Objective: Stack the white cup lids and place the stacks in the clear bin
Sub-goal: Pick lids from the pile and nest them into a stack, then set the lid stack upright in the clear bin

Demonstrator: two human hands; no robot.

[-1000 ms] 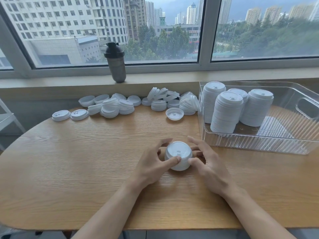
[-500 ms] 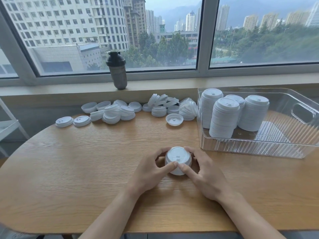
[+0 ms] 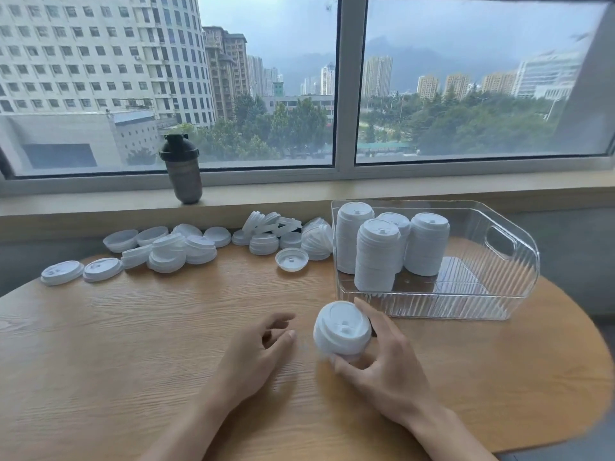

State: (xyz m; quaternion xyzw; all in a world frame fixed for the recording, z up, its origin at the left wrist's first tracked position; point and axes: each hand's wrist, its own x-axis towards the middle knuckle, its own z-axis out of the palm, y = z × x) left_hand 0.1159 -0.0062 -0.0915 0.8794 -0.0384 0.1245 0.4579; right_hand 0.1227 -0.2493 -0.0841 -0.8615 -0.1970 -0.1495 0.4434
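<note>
My right hand [image 3: 387, 357] grips a short stack of white lids [image 3: 341, 329], lifted off the table and tilted toward me. My left hand [image 3: 258, 351] hovers just left of it with relaxed fingers, holding nothing. The clear bin [image 3: 519, 277] stands at the right, just behind the held stack, with several tall lid stacks [image 3: 377, 257] in its left half. Loose lids and small piles [image 3: 186, 246] lie along the table's far edge, and one upturned lid [image 3: 292, 259] sits apart.
A dark shaker bottle [image 3: 183, 174] stands on the window sill behind the piles. The wooden table [image 3: 116, 344] is rounded at both ends. The bin's right half holds no lids, and its handle cut-out faces right.
My left hand has let go of the short stack and drawn away to the left. My right hand has raised and tipped the stack, shifting it right toward the bin. The camera has tilted up.
</note>
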